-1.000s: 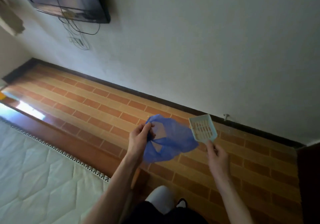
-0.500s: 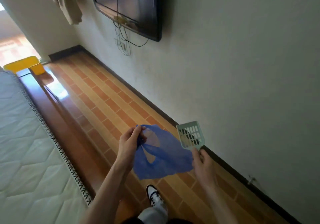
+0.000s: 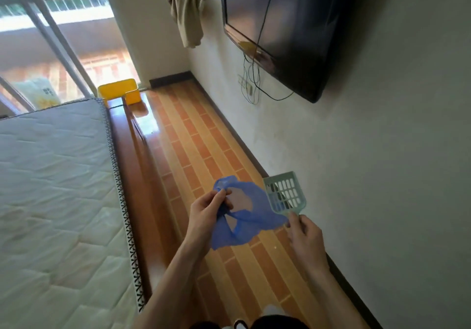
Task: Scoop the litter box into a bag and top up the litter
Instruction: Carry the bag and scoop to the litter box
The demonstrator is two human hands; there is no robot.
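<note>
A thin blue plastic bag [image 3: 244, 216] hangs in front of me, stretched between both hands. My left hand [image 3: 206, 211] pinches one of its handles. My right hand [image 3: 304, 234] grips the handle of a pale green slotted litter scoop [image 3: 285, 193], held upright, and also touches the bag's other side. At the far end of the aisle, beside the glass door, stands a yellow litter box [image 3: 118, 93]; its inside is hidden from here.
A bare quilted mattress [image 3: 56, 188] on a wooden bed frame [image 3: 132, 176] fills the left. A wall with a mounted television [image 3: 288, 28], dangling cables and a hanging cloth [image 3: 188, 10] runs along the right. A narrow tiled aisle [image 3: 201, 150] lies between them.
The view has swung left along the aisle, bringing the television, glass door and yellow litter box into sight. Both hands keep the same hold on the bag and scoop.
</note>
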